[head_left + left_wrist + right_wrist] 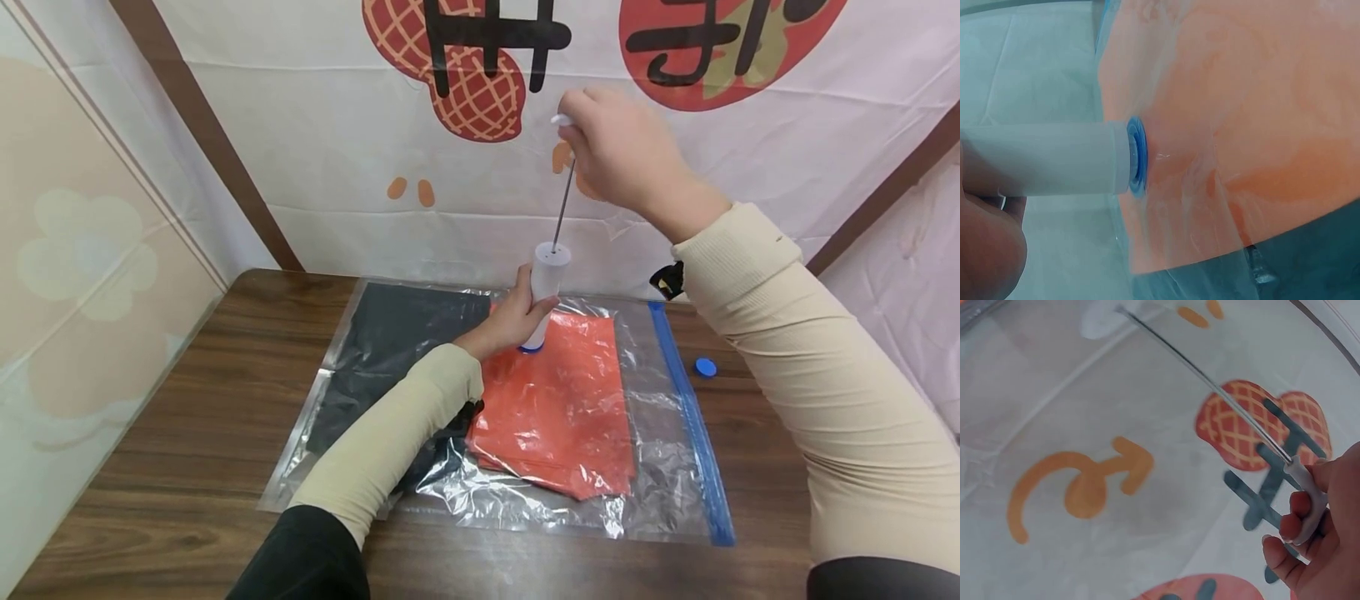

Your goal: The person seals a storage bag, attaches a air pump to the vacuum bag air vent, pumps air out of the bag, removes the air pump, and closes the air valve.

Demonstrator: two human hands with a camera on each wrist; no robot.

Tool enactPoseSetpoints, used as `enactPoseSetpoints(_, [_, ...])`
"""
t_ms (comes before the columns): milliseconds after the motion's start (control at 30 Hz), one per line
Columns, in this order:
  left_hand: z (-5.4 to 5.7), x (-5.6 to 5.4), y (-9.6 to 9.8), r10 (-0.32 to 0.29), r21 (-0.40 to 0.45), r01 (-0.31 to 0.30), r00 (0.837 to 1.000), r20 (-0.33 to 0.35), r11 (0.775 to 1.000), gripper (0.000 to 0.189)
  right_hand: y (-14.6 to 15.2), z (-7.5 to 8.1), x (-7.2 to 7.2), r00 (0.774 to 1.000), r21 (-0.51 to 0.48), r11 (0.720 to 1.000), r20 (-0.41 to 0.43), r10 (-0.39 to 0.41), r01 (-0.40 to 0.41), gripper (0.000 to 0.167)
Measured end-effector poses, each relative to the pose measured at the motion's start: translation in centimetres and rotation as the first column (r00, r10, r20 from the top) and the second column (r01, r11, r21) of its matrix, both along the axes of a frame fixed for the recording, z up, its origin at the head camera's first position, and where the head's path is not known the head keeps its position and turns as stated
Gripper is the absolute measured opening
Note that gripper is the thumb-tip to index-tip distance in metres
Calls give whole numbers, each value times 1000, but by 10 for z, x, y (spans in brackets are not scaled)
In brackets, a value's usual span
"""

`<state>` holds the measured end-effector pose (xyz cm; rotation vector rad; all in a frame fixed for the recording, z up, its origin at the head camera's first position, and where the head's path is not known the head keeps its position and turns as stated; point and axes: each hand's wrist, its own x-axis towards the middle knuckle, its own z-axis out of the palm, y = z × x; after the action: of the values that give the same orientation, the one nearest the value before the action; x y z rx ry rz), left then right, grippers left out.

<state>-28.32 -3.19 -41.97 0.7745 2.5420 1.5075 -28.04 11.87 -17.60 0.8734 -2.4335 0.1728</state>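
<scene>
My left hand (510, 321) grips the white barrel of a hand pump (550, 271), which stands slightly tilted on a clear plastic storage bag (660, 492). At its foot, the barrel meets a round blue valve (1139, 156) on the bag, seen in the left wrist view. My right hand (626, 150) holds the pump's white handle (1313, 503) high above the barrel, fingers curled round it. Between handle and barrel the thin metal rod (565, 204) is drawn far out. Inside the bag lie folded red-orange material (562, 417) and dark material (412, 321).
A blue zip strip (693, 425) runs along the bag's right edge. On the wooden table (172, 467), a small round blue cap (705, 367) lies right of the strip. Printed white cloth (315, 142) hangs behind the table, with more cloth at both sides.
</scene>
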Motion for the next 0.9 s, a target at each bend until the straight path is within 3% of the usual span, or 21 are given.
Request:
enactPoseSetpoints(233, [4,2,2,-3,-9,3,1000,9,1000,64,2,19,6,994,-75,997,-104,-30,22,31])
enactPoseSetpoints(467, [4,3,2,7,-10,-6,1000,26,1000,66,0,21,9,997,-75,997,-71,-19,14,30])
enactPoseSetpoints(633, [2,3,2,20,-8,-20,1000,21,1000,65,1,8,6,1000,-32,999,15,-10,11,26])
enactPoseSetpoints(900, [2,3,2,19,4,-19,1000,19,1000,67,5,-31,0,995,64,997,96,26,-33,14])
